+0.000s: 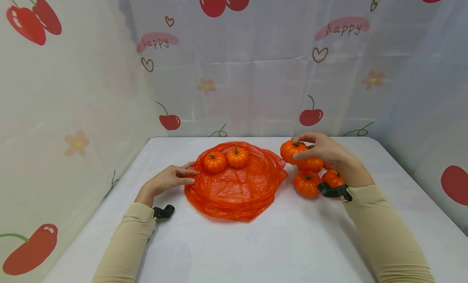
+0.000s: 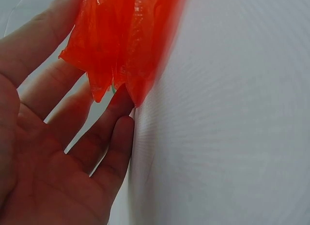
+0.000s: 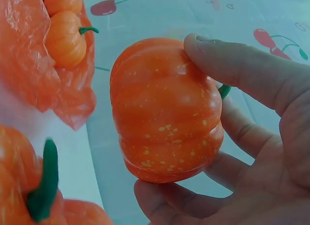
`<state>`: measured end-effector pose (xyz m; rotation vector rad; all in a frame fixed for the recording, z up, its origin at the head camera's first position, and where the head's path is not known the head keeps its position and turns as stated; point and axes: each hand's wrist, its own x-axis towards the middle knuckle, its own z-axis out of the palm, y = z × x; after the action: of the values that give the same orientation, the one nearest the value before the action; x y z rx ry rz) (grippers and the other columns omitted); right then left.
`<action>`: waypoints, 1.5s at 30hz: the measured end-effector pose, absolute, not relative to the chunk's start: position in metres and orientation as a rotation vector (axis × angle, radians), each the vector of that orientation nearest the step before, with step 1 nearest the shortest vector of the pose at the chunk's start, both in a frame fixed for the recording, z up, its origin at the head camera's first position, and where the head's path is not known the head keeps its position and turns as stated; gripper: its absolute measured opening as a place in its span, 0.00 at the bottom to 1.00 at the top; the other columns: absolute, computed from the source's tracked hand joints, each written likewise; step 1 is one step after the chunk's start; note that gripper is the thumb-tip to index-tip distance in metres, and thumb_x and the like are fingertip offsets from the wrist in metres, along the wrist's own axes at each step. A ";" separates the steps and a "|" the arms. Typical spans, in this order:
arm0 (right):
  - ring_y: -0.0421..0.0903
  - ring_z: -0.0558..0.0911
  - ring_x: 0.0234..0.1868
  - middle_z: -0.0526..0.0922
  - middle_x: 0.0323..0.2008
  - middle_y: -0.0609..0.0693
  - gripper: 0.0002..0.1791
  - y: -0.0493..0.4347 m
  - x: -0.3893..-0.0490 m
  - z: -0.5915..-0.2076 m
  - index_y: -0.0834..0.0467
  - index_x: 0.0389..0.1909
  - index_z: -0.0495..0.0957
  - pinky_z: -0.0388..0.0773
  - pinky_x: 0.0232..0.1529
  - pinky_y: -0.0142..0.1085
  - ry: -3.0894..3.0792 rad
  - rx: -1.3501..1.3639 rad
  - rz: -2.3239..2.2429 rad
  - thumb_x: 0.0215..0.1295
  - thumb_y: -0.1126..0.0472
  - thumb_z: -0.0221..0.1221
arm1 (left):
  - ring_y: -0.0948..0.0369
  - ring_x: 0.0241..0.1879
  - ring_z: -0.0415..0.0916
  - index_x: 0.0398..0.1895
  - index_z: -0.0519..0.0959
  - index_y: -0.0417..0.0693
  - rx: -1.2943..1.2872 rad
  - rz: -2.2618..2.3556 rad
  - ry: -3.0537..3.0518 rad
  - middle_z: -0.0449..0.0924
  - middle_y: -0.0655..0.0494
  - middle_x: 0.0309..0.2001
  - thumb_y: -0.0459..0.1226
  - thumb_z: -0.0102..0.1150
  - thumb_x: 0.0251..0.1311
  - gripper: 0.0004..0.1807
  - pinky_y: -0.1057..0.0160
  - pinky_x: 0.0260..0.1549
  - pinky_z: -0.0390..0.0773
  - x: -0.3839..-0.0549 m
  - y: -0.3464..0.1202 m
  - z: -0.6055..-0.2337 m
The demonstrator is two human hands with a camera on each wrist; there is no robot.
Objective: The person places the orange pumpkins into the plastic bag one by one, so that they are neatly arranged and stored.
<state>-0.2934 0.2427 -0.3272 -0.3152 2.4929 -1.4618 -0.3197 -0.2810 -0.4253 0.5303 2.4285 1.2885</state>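
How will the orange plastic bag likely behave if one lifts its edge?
Probably floppy: the bag is creased all over. It looks see-through, so it is likely light. The two rounded pumpkins with it might roll.

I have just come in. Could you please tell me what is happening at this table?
A person's right hand holds a small orange pumpkin, near three other pumpkins on the right side of the white table. The left hand is at the edge of a red plastic bag. Two more pumpkins rest on the bag's spread plastic.
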 end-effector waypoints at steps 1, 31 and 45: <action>0.61 0.71 0.67 0.69 0.71 0.57 0.30 0.240 -0.294 -0.327 0.58 0.63 0.72 0.82 0.60 0.51 2.482 -0.313 -1.466 0.62 0.57 0.72 | 0.46 0.83 0.44 0.63 0.83 0.55 0.529 1.289 2.428 0.56 0.54 0.82 0.50 0.71 0.62 0.27 0.37 0.78 0.51 -0.319 -0.281 -0.425; 0.58 0.72 0.65 0.72 0.66 0.55 0.24 0.150 -0.319 -0.343 0.57 0.54 0.78 0.74 0.68 0.56 2.443 -0.442 -1.485 0.58 0.61 0.74 | 0.46 0.83 0.44 0.64 0.83 0.55 0.535 1.283 2.444 0.56 0.55 0.82 0.50 0.71 0.62 0.27 0.37 0.78 0.52 -0.322 -0.283 -0.425; 0.56 0.73 0.61 0.76 0.62 0.53 0.22 0.123 -0.331 -0.365 0.54 0.50 0.79 0.76 0.66 0.53 2.532 -0.342 -1.386 0.55 0.62 0.75 | 0.47 0.83 0.45 0.63 0.83 0.55 0.547 1.297 2.432 0.57 0.55 0.82 0.49 0.71 0.62 0.25 0.37 0.78 0.52 -0.322 -0.282 -0.427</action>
<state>-0.3314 0.1225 -0.3648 -0.3422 2.5320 -1.3860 -0.3224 -0.2824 -0.4269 0.5473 2.4323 1.2967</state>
